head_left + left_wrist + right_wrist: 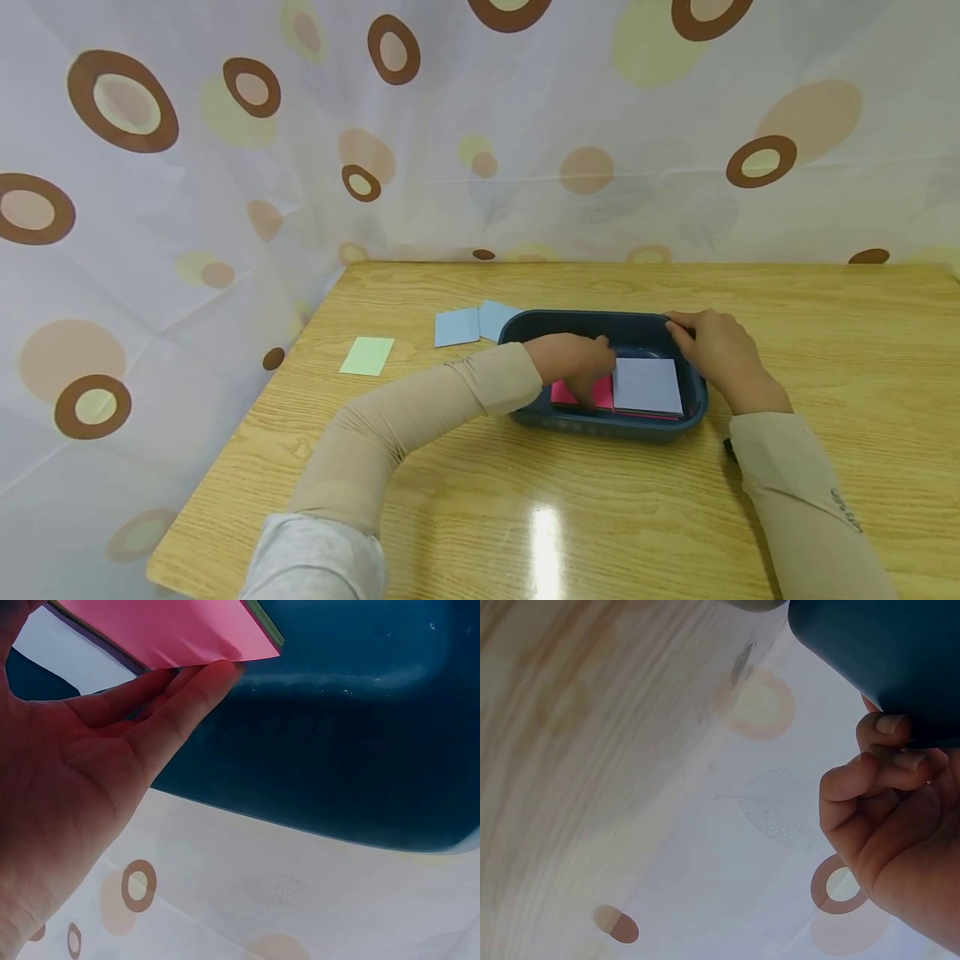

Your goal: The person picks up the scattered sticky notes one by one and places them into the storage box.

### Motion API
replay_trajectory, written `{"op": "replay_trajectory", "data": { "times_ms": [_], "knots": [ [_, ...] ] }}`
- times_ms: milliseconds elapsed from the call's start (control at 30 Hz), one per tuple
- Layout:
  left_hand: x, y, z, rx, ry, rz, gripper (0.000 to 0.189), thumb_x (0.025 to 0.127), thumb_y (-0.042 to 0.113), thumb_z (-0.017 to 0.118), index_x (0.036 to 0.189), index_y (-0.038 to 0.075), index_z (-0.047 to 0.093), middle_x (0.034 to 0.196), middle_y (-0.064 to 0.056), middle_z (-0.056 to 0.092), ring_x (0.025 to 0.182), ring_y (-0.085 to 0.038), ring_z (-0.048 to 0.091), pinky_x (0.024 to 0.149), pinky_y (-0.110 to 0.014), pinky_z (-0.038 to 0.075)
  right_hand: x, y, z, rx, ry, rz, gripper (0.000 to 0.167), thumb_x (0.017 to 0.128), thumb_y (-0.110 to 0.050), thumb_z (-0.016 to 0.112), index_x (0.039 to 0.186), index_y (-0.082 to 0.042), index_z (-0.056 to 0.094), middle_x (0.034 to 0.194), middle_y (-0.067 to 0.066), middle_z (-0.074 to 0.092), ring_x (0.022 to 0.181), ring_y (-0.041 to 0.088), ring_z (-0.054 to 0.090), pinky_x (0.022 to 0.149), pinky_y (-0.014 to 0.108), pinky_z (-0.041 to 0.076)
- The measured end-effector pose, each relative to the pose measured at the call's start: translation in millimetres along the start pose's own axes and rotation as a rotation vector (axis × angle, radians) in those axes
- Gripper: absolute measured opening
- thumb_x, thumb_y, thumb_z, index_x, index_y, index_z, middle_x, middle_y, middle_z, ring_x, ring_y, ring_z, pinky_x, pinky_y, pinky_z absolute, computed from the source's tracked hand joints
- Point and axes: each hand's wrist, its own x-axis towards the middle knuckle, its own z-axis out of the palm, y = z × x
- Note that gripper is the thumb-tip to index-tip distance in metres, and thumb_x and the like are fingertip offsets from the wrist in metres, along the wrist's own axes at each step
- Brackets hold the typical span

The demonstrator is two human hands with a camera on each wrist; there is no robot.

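Observation:
A dark blue plastic bin [592, 429] stands on the table, with square paper notes in it. My left hand [573, 360] reaches down into the bin and holds a stack of pink paper notes [562, 395] by its edges. In the left wrist view the fingertips meet the edge of the pink top sheet, and green and purple layers show beneath it. Beside that stack lies another with a pale lavender top sheet [647, 385]. My right hand [723, 354] grips the bin's rim at its far right corner, fingers curled on the outside.
Two light blue notes [457, 327] lie on the table behind the bin's left end, one partly hidden by it. Farther left is a pale green note [367, 356]. A patterned curtain [525, 217] hangs along the table's back and left edges.

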Motion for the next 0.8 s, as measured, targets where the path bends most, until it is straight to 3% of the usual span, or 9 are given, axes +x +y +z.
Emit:
{"op": "replay_trajectory", "data": {
  "times_ms": [167,533,667,800],
  "knots": [
    [-2.1,-0.4,-0.7,0.01,-0.01,-0.003,0.064,0.09,0.052,0.059,0.138,0.012,0.048,0.136,-0.002,0.044,0.116,-0.014,0.037,0.092,-0.024,0.042,0.2,0.2,0.1,-0.003,0.004,-0.007,0.039,0.101,-0.017,0.048,0.133,0.006,0.052,0.05,0.004,0.042,0.041,0.015,0.038,0.042,0.029,0.031],
    [-16.7,-9.8,-1.2,-0.132,0.022,-0.099,0.077,0.082,0.049,0.072,0.142,0.012,0.044,0.137,-0.005,0.042,0.112,-0.012,0.046,0.091,-0.025,0.046,-0.2,-0.6,0.3,-0.01,0.011,-0.013,0.039,0.1,-0.015,0.049,0.131,0.008,0.052,0.054,0.005,0.044,0.043,0.015,0.039,0.043,0.029,0.032],
    [-26.6,-20.9,0.0,-0.207,0.083,-0.094,0.081,0.082,0.05,0.072,0.145,0.01,0.04,0.142,-0.005,0.044,0.121,-0.015,0.048,0.097,-0.026,0.043,0.3,-0.2,1.2,-0.012,0.011,-0.01,0.039,0.1,-0.015,0.048,0.132,0.007,0.052,0.055,0.005,0.045,0.044,0.015,0.039,0.044,0.03,0.032],
    [-44.7,-38.8,1.3,-0.317,0.228,-0.045,0.071,0.086,0.042,0.07,0.142,0.005,0.045,0.137,-0.007,0.052,0.124,-0.018,0.048,0.1,-0.026,0.04,0.6,0.1,0.9,-0.012,0.018,-0.018,0.039,0.1,-0.015,0.049,0.131,0.008,0.052,0.055,0.006,0.045,0.043,0.016,0.039,0.044,0.03,0.032]
  ]
}}
